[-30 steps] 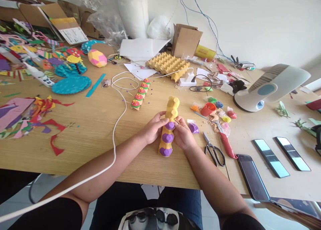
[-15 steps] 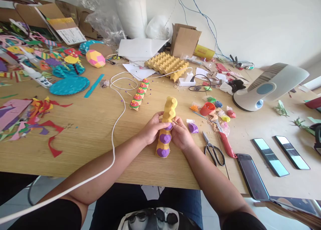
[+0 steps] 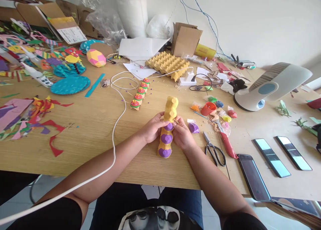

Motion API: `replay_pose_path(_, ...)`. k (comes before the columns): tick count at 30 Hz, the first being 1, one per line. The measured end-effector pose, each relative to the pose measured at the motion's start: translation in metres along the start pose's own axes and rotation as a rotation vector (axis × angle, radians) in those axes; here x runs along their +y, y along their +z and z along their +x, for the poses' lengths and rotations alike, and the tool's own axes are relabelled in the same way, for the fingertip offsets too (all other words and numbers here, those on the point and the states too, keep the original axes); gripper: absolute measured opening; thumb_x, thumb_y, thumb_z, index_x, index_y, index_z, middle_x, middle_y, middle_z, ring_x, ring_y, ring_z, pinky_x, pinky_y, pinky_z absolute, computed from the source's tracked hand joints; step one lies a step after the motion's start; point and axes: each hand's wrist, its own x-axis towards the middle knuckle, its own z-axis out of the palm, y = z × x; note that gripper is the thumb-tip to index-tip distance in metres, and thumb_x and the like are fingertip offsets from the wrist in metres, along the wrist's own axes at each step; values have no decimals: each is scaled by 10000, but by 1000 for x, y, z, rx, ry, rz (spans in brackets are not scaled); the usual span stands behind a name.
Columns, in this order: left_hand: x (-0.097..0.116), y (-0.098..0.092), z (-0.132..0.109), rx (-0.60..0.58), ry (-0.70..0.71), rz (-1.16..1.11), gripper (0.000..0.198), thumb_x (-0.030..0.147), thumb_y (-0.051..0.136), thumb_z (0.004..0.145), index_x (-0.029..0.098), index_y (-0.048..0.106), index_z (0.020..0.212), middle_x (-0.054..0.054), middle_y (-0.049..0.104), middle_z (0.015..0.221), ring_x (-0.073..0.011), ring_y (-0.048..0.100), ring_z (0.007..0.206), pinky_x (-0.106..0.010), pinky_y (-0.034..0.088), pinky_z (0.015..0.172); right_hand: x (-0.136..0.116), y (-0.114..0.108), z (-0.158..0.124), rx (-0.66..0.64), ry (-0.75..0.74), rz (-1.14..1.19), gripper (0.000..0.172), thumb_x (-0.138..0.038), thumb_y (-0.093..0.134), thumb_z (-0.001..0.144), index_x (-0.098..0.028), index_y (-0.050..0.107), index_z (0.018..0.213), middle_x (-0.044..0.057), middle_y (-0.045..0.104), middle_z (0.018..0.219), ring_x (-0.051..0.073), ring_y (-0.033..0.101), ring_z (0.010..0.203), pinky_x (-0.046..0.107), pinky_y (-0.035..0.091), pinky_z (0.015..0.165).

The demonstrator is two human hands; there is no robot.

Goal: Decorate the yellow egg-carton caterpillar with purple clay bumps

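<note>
A strip of yellow egg carton (image 3: pixel 171 107) stands lengthwise between my hands, its near bumps capped with purple clay (image 3: pixel 166 138) and its far bumps bare yellow. My left hand (image 3: pixel 152 128) grips its left side, thumb on the third purple cap from the near end. From the right, my right hand (image 3: pixel 183 133) holds the same strip, fingertips against its edge by that cap. A bag of purple clay (image 3: pixel 193 127) lies just right of my right hand. Beyond my left hand rests a finished-looking strip with red and green caps (image 3: pixel 139 95), pins around it.
Black-handled scissors (image 3: pixel 214 150), a red-handled knife (image 3: pixel 228 144) and several phones (image 3: pixel 254 176) lie at right, below a white fan (image 3: pixel 271 86). A white cable (image 3: pixel 114 136) crosses my left forearm. Coloured paper scraps (image 3: pixel 30 119) cover the left side; a yellow egg tray (image 3: pixel 167 63) sits behind.
Both hands keep their hold on the egg carton strip. The view has shifted very slightly; the strip appears a little further right, and the third purple cap shows more.
</note>
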Motion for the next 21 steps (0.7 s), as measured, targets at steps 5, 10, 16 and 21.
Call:
replay_pose_path(5, -1, 0, 0, -6, 16, 11, 553, 241, 827, 771, 215, 548, 1247, -23, 723, 946, -147, 680, 787, -266, 509, 731, -1, 0, -1, 18, 8, -9, 354, -199, 787, 765, -265, 479, 925, -52, 583, 831, 132, 584, 716, 242, 489, 650)
replay_pose_path(10, 1, 2, -1, -4, 7, -24, 477, 303, 791, 823, 204, 572, 1234, -39, 722, 987, -151, 677, 813, -264, 505, 721, -3, -1, -2, 19, 10, -23, 342, -291, 784, 773, -273, 476, 921, -41, 614, 862, 159, 603, 736, 282, 510, 654)
replay_pose_path(16, 0, 5, -1, 49, 11, -31, 506, 219, 809, 784, 214, 576, 1234, -26, 740, 961, -161, 685, 816, -274, 487, 739, -5, 2, -4, 43, -11, -56, 388, -291, 811, 745, -279, 471, 931, -56, 633, 851, 142, 607, 731, 264, 503, 664)
replay_pose_path(21, -1, 8, -3, 82, -10, -41, 591, 201, 838, 743, 231, 540, 1252, -6, 733, 893, -165, 677, 772, -288, 480, 738, -4, 7, -5, 60, 3, -75, 441, -246, 828, 723, -276, 444, 937, -66, 637, 811, 128, 597, 697, 237, 484, 629)
